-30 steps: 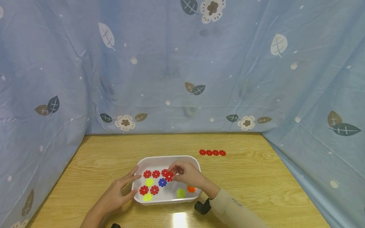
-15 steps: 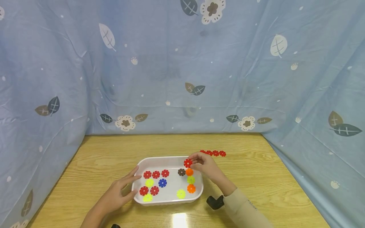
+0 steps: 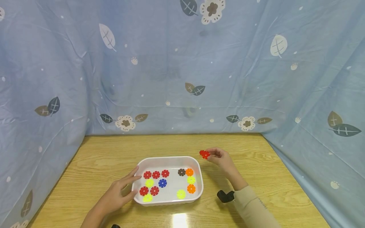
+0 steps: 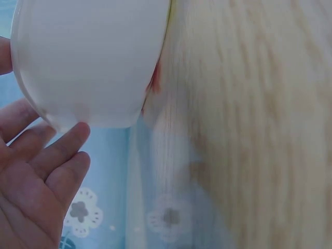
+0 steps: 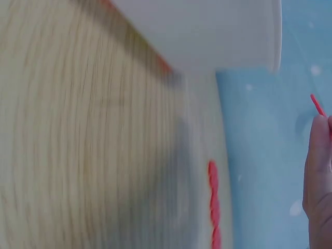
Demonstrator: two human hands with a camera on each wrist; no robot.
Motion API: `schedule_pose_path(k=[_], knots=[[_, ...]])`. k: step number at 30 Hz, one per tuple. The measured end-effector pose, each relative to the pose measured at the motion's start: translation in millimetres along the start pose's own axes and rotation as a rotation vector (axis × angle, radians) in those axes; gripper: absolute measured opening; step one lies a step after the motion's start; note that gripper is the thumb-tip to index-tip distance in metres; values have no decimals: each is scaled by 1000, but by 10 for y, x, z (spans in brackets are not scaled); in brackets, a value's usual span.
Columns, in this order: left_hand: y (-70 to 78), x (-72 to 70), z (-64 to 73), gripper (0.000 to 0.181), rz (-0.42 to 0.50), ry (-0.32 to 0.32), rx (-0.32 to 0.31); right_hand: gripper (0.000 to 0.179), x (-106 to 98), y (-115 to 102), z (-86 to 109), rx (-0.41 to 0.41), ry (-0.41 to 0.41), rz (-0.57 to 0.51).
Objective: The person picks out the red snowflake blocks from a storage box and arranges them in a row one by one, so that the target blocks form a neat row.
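Observation:
My right hand (image 3: 224, 162) pinches a red snowflake-shaped plastic disc (image 3: 205, 155) between thumb and fingers, past the tray's back right corner. It hovers over a row of red discs (image 3: 201, 152), most of which the hand hides in the head view. The right wrist view shows the held disc edge-on (image 5: 317, 105) above that row (image 5: 213, 202) on the tabletop. My left hand (image 3: 121, 190) rests at the left end of the white tray (image 3: 171, 161), fingers spread against its rim. In the left wrist view its fairly straight fingers (image 4: 67, 148) touch the tray's outer wall (image 4: 93, 67).
Inside the tray lie several more red discs (image 3: 156, 174), a blue disc (image 3: 162, 183), a brown disc (image 3: 181, 172), and yellow (image 3: 181, 194) and orange ones (image 3: 191, 188). The wooden table (image 3: 265, 177) is enclosed by a patterned blue cloth (image 3: 171, 63).
My right hand has lifted the red disc from the tray and carried it right and back, over the row on the table. My left hand has stayed at the tray.

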State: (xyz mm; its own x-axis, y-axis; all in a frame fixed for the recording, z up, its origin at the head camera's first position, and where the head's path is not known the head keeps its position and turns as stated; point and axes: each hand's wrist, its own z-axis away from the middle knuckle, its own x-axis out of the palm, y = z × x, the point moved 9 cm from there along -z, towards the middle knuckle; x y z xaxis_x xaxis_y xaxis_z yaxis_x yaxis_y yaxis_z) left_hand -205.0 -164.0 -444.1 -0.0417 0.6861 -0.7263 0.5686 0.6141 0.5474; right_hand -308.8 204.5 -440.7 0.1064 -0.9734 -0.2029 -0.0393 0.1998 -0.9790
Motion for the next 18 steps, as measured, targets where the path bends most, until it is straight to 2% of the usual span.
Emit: schedule_pose_path(k=[6,13,18], knots=[[-16,2,2,40,3,-9,-21,39,-323,204,-42,60,99,-2],[-17,5,2,38,-6,-15,-18,40,-617,438,-83,146,214,-141],[-17,7,-2,38,-6,-15,-15,45,-756,548,-115,177,252,-193]])
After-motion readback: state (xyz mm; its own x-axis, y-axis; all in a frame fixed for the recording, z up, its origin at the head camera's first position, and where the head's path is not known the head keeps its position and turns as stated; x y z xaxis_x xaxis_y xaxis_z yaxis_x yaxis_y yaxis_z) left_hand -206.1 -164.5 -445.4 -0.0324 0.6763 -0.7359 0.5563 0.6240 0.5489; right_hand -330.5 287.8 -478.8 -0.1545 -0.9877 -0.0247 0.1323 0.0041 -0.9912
